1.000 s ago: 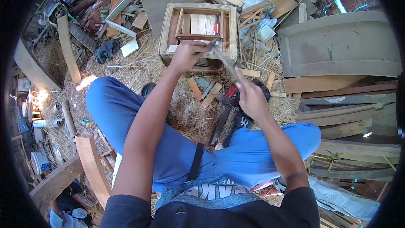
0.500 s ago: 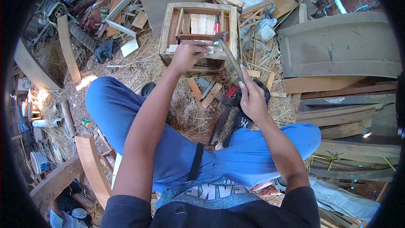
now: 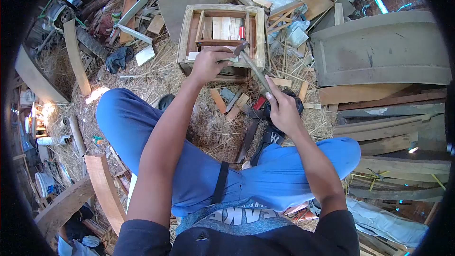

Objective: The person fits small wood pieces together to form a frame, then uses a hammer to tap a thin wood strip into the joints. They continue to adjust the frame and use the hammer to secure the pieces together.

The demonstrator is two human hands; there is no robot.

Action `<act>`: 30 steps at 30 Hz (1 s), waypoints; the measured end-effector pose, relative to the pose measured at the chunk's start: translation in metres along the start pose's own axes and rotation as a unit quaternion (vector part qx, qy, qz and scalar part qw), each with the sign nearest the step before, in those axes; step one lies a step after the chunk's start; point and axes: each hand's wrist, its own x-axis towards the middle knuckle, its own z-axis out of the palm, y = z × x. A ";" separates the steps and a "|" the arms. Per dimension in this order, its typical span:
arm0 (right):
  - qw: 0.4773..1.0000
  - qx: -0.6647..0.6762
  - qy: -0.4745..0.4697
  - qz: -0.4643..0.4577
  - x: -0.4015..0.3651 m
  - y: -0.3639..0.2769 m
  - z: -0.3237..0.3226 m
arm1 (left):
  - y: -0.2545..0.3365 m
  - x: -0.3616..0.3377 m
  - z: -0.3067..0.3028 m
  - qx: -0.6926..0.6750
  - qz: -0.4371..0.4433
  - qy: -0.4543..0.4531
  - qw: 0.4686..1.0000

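My right hand [image 3: 284,111] is wrapped round the wooden handle of a hammer [image 3: 257,72]. The hammer's dark head is over the near side of a wooden box frame [image 3: 182,35], close to my left fingertips. My left hand [image 3: 207,65] is at the frame's near side, over a pale wood strip [image 3: 193,55]. Its fingers are pinched together, and whatever lies between them is too small or hidden to make out. Inside the frame, beyond a brown crossbar [image 3: 215,43], lies a red-handled tool [image 3: 241,33].
Straw and wood offcuts [image 3: 218,100] lie between my legs and the frame. A dark cap [image 3: 272,137] is by my right knee. Large curved panels [image 3: 379,50] and stacked boards [image 3: 379,135] stand on the right. A curved plank [image 3: 103,189] leans at left.
The hammer head has moved down and left, nearer my left fingertips. My right hand has shifted slightly with the handle, while my left hand stays at the strip.
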 end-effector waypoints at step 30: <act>0.999 -0.021 -0.032 0.035 -0.003 0.001 0.004 | 0.005 0.000 0.001 0.009 -0.052 0.011 0.999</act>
